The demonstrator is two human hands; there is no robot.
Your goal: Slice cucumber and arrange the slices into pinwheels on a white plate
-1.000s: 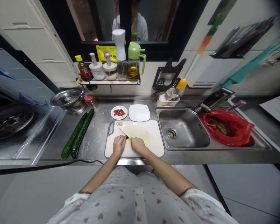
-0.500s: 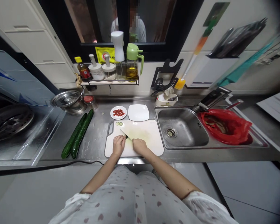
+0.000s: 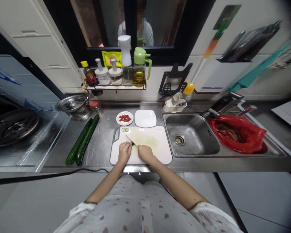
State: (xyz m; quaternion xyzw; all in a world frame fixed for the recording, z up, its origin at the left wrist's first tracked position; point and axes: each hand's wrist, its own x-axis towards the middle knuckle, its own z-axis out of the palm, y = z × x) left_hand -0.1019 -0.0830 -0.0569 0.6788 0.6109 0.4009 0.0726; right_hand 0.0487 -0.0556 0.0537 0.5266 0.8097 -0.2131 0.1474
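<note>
My right hand (image 3: 145, 153) is wrapped round the handle of a kitchen knife (image 3: 129, 138), whose blade points up and left over the white cutting board (image 3: 160, 155). My left hand (image 3: 125, 151) has its fingers drawn together beside the blade, over the left part of the board. Whatever those fingers pinch is too small or hidden to make out. A few cucumber slices (image 3: 125, 130) lie at the board's top left corner. Pale green wet stains mark the middle of the board.
Two whole cucumbers (image 3: 83, 140) lie left of the board. Behind it stand a plate of chopped red pieces (image 3: 124, 118) and a white square plate (image 3: 145, 118). A sink (image 3: 191, 132) adjoins on the right, with a red plastic bag (image 3: 251, 139) beside it. A lidded pot (image 3: 74, 105) stands back left.
The whole view has shifted slightly. Both hands stay close together over the board, with the knife near my left fingers and its angle only slightly different.
</note>
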